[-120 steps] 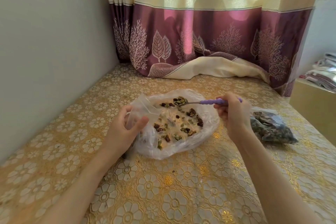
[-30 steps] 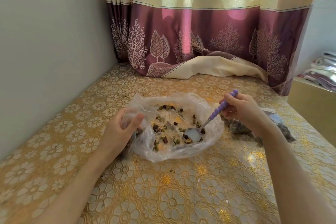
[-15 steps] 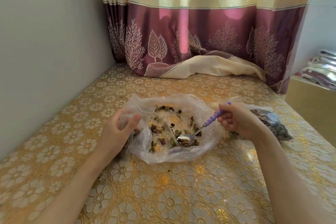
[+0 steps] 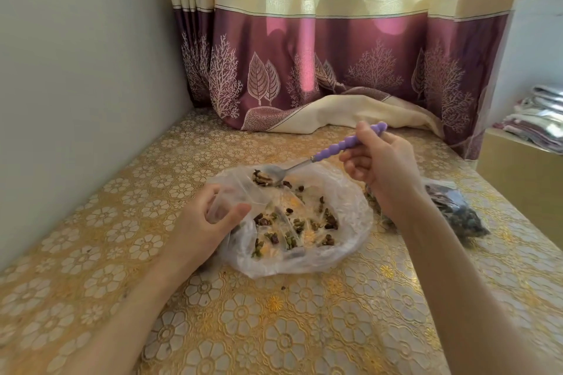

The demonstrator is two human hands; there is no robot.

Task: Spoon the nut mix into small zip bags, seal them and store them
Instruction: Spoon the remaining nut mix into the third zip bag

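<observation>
The left hand (image 4: 207, 222) pinches the mouth of a small zip bag (image 4: 231, 201), apparently to hold it open beside the large plastic bag (image 4: 344, 240) spread flat on the desk (image 4: 274, 329). The nut mix (image 4: 298, 222) lies scattered thinly on that plastic. The right hand (image 4: 380, 167) grips the purple-handled spoon (image 4: 335, 148), its loaded bowl tilted toward the small bag's mouth, seemingly ready to tip in. A filled bag (image 4: 457, 213) lies just right of that forearm.

The right hand (image 4: 384, 172) hides part of the dark bag of nuts (image 4: 457, 213). The folded cloths (image 4: 539, 123) are cut off by the right edge.
</observation>
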